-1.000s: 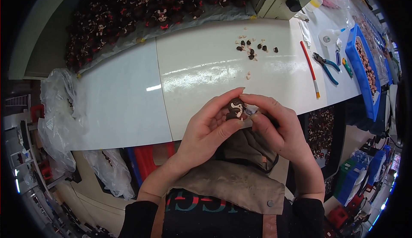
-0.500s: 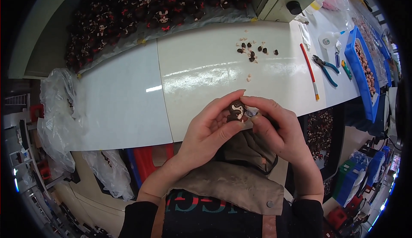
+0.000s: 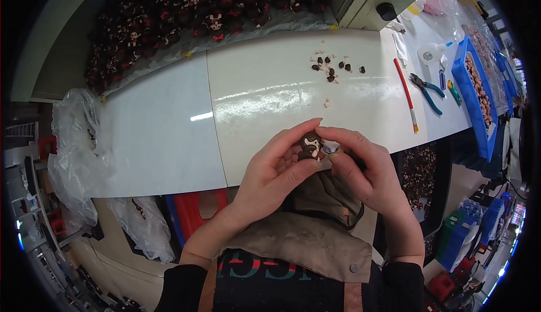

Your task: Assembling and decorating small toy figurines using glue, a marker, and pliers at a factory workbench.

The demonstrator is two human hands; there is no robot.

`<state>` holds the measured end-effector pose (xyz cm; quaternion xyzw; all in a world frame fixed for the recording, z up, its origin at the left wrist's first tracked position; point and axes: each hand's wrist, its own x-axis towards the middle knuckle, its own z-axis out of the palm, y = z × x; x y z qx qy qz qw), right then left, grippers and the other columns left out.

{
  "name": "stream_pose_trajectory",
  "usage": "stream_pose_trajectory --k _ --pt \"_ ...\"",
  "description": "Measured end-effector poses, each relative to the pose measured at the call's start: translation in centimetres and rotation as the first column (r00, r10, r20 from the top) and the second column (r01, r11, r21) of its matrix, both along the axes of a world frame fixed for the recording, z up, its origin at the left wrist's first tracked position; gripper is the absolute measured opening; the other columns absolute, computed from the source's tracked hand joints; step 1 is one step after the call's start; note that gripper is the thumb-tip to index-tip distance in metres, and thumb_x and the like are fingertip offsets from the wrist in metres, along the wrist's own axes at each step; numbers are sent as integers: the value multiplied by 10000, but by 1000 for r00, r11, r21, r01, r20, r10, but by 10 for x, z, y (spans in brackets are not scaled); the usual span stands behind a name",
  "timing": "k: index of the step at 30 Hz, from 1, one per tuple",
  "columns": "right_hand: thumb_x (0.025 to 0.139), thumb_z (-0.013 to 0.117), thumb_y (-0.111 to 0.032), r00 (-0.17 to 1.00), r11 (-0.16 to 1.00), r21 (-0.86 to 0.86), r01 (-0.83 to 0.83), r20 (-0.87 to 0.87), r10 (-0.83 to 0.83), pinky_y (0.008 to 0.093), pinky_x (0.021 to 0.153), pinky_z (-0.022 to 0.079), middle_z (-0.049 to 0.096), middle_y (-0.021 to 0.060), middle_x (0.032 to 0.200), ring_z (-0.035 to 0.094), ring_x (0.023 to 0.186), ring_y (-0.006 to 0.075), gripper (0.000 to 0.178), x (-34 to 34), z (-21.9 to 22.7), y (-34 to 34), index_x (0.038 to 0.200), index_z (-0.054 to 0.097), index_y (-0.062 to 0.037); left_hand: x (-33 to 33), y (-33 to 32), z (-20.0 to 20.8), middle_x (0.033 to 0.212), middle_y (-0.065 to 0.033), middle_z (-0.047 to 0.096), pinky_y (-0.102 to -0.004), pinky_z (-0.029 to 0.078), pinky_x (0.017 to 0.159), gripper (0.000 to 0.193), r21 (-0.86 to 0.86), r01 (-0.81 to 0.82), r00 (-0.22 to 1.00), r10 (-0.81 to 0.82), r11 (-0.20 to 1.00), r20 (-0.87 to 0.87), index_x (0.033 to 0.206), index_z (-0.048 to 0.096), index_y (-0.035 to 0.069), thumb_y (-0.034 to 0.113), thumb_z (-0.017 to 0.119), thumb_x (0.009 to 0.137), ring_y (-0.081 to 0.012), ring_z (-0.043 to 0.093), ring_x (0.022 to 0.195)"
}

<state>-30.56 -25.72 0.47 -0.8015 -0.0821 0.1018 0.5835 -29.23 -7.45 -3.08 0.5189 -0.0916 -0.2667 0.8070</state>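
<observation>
A small dark brown doll figurine (image 3: 311,144) with a cream face is held above the table's near edge. My left hand (image 3: 274,165) is closed around it from the left, thumb along its base and fingers behind. From the right, my right hand (image 3: 360,165) is closed on it too, the index fingertip at the figurine's top and the thumb bent toward its side. Something small and greyish shows between that thumb and the figurine; I cannot make out what it is. On the table ahead lie several small dark pieces (image 3: 331,72) and pale bits (image 3: 327,102).
Many similar dark figurines (image 3: 214,22) fill the lined bay at the back. To the right lie a red-handled brush (image 3: 403,87), pliers (image 3: 429,91) and a blue tray (image 3: 473,87) of small parts. Clear plastic bags (image 3: 76,154) hang at the left edge. A dark tray (image 3: 420,171) sits below, right.
My hands and the figurine stay almost in place, with only a very slight shift. A red light has come into sight at the top right.
</observation>
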Motion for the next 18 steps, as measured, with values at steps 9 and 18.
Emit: stream_pose_trajectory --k 9,18 --pt "857 499 24 999 1000 -7 21 -43 -21 211 659 444 608 50 911 539 701 77 336 -1 1 0 1183 545 -38 1 -2 1 1166 -66 492 -259 412 933 482 28 0 1000 0 1000 6 1347 355 10 -2 510 891 -122 508 1068" --pt "852 504 38 973 992 -115 49 229 -22 222 671 453 626 80 912 566 713 113 327 -4 -10 1 1165 565 -34 0 -3 3 1119 -54 517 -230 427 879 468 6 -9 1000 9 1000 -28 1336 365 12 2 522 895 -96 522 1012"
